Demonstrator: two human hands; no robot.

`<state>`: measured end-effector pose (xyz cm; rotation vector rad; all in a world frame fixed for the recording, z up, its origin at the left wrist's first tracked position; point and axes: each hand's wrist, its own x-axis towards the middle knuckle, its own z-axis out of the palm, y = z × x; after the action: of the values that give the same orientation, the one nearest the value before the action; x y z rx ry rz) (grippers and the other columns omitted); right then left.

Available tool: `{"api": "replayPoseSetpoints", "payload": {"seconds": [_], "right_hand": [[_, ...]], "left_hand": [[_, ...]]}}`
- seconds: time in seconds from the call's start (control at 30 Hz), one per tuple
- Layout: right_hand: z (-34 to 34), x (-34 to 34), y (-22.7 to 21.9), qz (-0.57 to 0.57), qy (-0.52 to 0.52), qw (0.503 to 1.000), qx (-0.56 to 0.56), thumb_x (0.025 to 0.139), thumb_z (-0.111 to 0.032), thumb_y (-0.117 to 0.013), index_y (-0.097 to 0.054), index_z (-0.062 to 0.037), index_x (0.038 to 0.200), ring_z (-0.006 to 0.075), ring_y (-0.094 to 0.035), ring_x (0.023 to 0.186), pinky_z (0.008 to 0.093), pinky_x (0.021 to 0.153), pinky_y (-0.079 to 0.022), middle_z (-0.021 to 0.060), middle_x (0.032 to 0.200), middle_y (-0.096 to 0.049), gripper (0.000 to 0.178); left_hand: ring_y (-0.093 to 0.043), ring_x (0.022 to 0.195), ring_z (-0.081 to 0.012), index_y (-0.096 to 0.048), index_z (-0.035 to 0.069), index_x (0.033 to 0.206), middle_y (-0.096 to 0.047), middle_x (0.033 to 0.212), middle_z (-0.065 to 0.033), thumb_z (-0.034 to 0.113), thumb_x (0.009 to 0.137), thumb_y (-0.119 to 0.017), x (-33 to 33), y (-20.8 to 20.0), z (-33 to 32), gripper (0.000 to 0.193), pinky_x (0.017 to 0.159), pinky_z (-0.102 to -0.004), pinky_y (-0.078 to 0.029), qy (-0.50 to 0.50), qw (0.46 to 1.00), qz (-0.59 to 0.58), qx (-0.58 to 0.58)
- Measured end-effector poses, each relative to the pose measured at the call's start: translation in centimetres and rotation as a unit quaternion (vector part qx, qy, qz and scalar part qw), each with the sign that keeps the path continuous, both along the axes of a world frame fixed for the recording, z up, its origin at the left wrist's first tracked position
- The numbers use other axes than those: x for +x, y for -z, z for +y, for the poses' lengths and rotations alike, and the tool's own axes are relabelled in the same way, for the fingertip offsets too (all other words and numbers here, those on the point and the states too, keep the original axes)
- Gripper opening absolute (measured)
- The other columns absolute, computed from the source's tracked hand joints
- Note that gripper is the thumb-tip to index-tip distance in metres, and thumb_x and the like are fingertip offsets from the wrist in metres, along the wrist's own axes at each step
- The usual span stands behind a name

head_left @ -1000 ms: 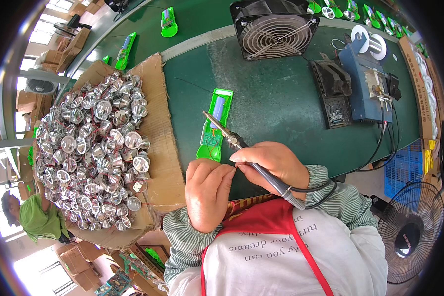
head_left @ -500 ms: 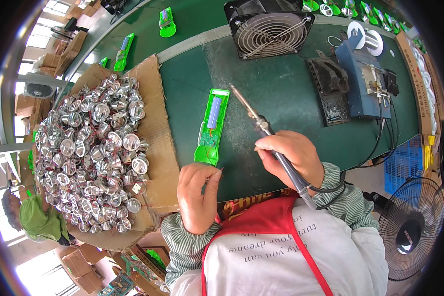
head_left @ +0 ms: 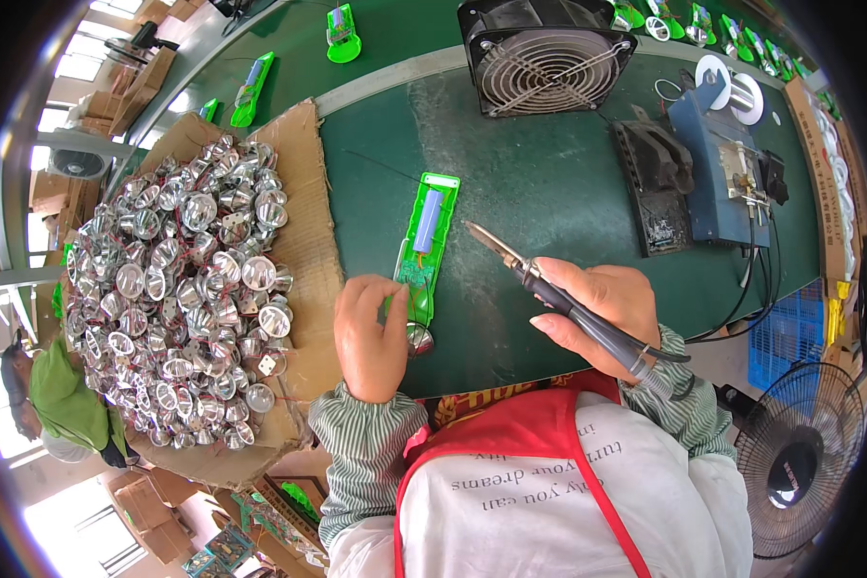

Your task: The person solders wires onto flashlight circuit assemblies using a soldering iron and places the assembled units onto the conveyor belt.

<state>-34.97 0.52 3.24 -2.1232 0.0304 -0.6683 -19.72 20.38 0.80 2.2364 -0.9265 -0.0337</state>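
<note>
A green plastic housing (head_left: 440,227) lies on the green workbench, its far end tipped slightly right. Inside it are a lilac cylindrical battery (head_left: 429,222) and, nearer me, a small green circuit board (head_left: 415,274) with thin wires. My left hand (head_left: 370,337) is at the left of the board end, thumb and fingertips pressed together; what they pinch is too small to make out. Beside that hand, a shiny reflector cup (head_left: 419,338) sits at the housing's near end. My right hand (head_left: 609,313) grips a soldering iron (head_left: 573,310), its tip pointing up-left, apart from the housing.
Left of me, a heap of silvery reflector cups (head_left: 188,289) rests on cardboard (head_left: 308,279). A square fan (head_left: 549,72) stands at the far side. On the right are a black iron holder (head_left: 650,178), a blue soldering machine (head_left: 708,159) and a solder spool (head_left: 747,98). More green housings (head_left: 342,39) lie farther back.
My left hand has moved up beside the board, and the reflector cup now shows at the housing's near end. The iron's tip has come lower, with my right hand shifted right.
</note>
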Motion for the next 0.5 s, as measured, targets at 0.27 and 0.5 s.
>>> {"api": "replayPoseSetpoints", "payload": {"seconds": [0.27,0.5], "right_hand": [[1.0,0.6,0.6,0.071,0.066,0.982,0.163,0.069,-0.013,-0.073,-0.060,-0.0032,0.085,0.0143,-0.063,0.061,0.0248,0.056,-0.049,0.0062,0.070,-0.064,0.023],[1.8,2.3,1.0,0.140,-0.003,0.935,0.325,0.071,-0.004,-0.066,-0.057,0.0011,0.084,0.0102,-0.061,0.064,0.0232,0.056,-0.048,0.0076,0.073,-0.064,0.017]], "left_hand": [[-0.052,0.080,-0.0310,-0.058,-0.001,0.080,-0.055,0.086,-0.0141,0.002,0.075,-0.061,-0.2,0.3,-0.2,0.007,0.070,-0.0380,-0.041,-0.004,1.000,0.005,0.024],[-0.054,0.079,-0.0275,-0.058,-0.002,0.078,-0.054,0.084,-0.0128,0.004,0.077,-0.062,-0.1,0.3,-0.3,0.008,0.070,-0.0336,-0.043,-0.017,0.999,-0.004,0.041]]}}
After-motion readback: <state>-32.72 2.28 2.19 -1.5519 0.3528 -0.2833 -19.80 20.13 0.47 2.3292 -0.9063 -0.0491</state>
